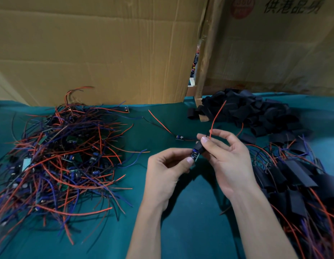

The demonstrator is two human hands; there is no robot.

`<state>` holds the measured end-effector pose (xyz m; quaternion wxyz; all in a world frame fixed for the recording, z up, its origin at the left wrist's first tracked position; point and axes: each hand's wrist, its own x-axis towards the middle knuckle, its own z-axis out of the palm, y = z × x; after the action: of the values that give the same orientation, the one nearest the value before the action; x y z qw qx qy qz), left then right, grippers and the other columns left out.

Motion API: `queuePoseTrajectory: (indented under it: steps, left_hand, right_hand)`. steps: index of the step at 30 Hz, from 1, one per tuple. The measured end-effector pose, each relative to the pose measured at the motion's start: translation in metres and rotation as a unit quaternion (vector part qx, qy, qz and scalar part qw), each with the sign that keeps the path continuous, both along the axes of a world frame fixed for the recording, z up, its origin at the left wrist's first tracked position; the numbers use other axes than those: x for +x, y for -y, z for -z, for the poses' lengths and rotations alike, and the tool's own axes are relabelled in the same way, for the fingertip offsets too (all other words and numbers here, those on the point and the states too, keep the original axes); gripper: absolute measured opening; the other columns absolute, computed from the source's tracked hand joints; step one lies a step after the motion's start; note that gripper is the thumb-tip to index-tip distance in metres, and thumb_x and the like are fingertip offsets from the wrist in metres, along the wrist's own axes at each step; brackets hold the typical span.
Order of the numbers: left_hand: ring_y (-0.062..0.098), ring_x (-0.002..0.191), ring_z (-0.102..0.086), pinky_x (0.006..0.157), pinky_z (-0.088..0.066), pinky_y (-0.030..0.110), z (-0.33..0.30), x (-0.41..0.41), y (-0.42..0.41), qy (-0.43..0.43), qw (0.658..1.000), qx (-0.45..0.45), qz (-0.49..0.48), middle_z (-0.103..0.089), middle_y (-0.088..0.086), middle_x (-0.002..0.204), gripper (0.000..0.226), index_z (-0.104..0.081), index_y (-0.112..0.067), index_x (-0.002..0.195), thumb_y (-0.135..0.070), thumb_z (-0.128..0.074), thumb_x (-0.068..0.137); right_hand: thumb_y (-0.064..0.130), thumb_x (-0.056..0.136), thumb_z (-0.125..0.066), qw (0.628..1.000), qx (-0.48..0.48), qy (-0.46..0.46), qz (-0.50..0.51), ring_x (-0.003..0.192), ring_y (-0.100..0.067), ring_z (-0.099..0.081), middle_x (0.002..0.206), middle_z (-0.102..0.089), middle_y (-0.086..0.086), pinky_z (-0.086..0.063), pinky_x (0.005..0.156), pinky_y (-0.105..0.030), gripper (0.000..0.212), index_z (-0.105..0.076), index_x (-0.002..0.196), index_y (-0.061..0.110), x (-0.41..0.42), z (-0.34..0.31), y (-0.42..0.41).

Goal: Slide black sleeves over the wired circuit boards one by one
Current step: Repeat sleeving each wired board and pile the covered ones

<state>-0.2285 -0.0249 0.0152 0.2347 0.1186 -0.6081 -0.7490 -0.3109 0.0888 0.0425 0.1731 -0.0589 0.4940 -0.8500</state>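
Observation:
My left hand (167, 166) pinches a small circuit board (195, 156) by its near end above the green table. My right hand (227, 156) pinches a black sleeve (198, 145) that covers the board's far end. The board's red wire (216, 117) comes out of the sleeve and rises up and to the right. A big tangle of bare wired boards (59, 156) lies on the left. Loose black sleeves (254, 111) are heaped at the back right. Sleeved boards (297, 184) pile up at the right edge.
One single wired board (180, 137) lies on the green cloth (190, 230) just beyond my hands. Tall cardboard boxes (106, 53) wall off the back of the table, with a narrow gap between them.

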Motion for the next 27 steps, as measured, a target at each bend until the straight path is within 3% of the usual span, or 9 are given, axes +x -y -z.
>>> queuePoseTrajectory:
  steps: [6, 10, 13, 15, 18, 22, 27]
  left_hand:
    - [0.013, 0.073, -0.068, 0.062, -0.052, 0.020, 0.0002, 0.0004, -0.0007, -0.006, 1.000, 0.007, 0.001, -0.076, 0.005, 0.084, 0.017, -0.079, -0.015, 0.091, 0.000, -0.074, 0.084]
    - [0.014, 0.072, -0.068, 0.062, -0.052, 0.021, 0.0005, -0.0008, -0.0008, -0.003, 1.000, 0.013, -0.011, -0.075, 0.005, 0.081, 0.013, -0.077, -0.013, 0.089, -0.002, -0.075, 0.084]
    - [0.013, 0.067, -0.066, 0.059, -0.053, 0.021, 0.0019, -0.0031, -0.0010, 0.001, 0.999, 0.038, -0.027, -0.072, 0.005, 0.076, 0.014, -0.071, -0.009, 0.094, 0.000, -0.074, 0.084]
    - [0.012, 0.065, -0.064, 0.060, -0.053, 0.021, 0.0034, -0.0048, -0.0012, 0.005, 0.999, 0.026, -0.031, -0.070, 0.004, 0.074, 0.016, -0.067, -0.006, 0.098, 0.001, -0.073, 0.085]
    - [0.013, 0.061, -0.061, 0.060, -0.051, 0.023, 0.0042, -0.0063, -0.0016, 0.017, 0.998, -0.011, -0.053, -0.069, 0.004, 0.072, 0.015, -0.066, -0.007, 0.097, 0.004, -0.069, 0.086]
    - [0.017, 0.063, -0.058, 0.059, -0.048, 0.027, 0.0040, -0.0070, -0.0034, 0.021, 0.996, -0.022, -0.078, -0.065, 0.005, 0.071, 0.017, -0.064, -0.009, 0.093, 0.002, -0.071, 0.082]
    - [0.019, 0.070, -0.064, 0.063, -0.051, 0.026, 0.0003, -0.0043, -0.0053, 0.010, 1.000, 0.003, -0.014, -0.069, 0.006, 0.077, 0.022, -0.065, -0.009, 0.095, -0.015, -0.073, 0.076]
  right_hand:
    - [0.000, 0.081, -0.077, 0.999, -0.007, 0.004, 0.040, 0.084, -0.022, -0.075, 0.096, -0.078, -0.017, -0.061, 0.071, -0.027, 0.027, -0.062, 0.100, 0.011, 0.0019, 0.0019, 0.0034]
    - [0.016, 0.064, -0.083, 1.000, 0.016, -0.011, 0.012, 0.078, -0.022, -0.075, 0.097, -0.078, -0.018, -0.060, 0.067, -0.028, 0.044, -0.063, 0.103, 0.012, 0.0014, -0.0012, 0.0006]
    - [0.019, 0.066, -0.084, 0.997, 0.062, -0.036, -0.001, 0.086, -0.024, -0.075, 0.099, -0.079, -0.016, -0.061, 0.082, -0.037, 0.049, -0.063, 0.109, 0.012, 0.0017, -0.0005, 0.0021]
    - [0.014, 0.073, -0.083, 0.995, 0.089, -0.046, -0.008, 0.091, -0.027, -0.075, 0.100, -0.079, -0.014, -0.060, 0.085, -0.040, 0.043, -0.063, 0.111, 0.013, 0.0027, 0.0015, 0.0039]
    - [0.003, 0.086, -0.076, 0.992, 0.110, -0.060, -0.028, 0.090, -0.026, -0.076, 0.100, -0.079, -0.011, -0.060, 0.078, -0.034, 0.033, -0.061, 0.113, 0.014, 0.0037, 0.0031, 0.0052]
    - [-0.002, 0.092, -0.069, 0.989, 0.117, -0.071, -0.055, 0.095, -0.030, -0.076, 0.102, -0.079, -0.010, -0.060, 0.076, -0.032, 0.030, -0.063, 0.115, 0.017, 0.0046, 0.0025, 0.0047]
    - [-0.013, 0.089, -0.056, 0.996, 0.066, -0.044, -0.028, 0.092, -0.029, -0.076, 0.099, -0.078, -0.016, -0.060, 0.072, -0.026, 0.030, -0.076, 0.089, 0.009, 0.0047, -0.0063, -0.0002]
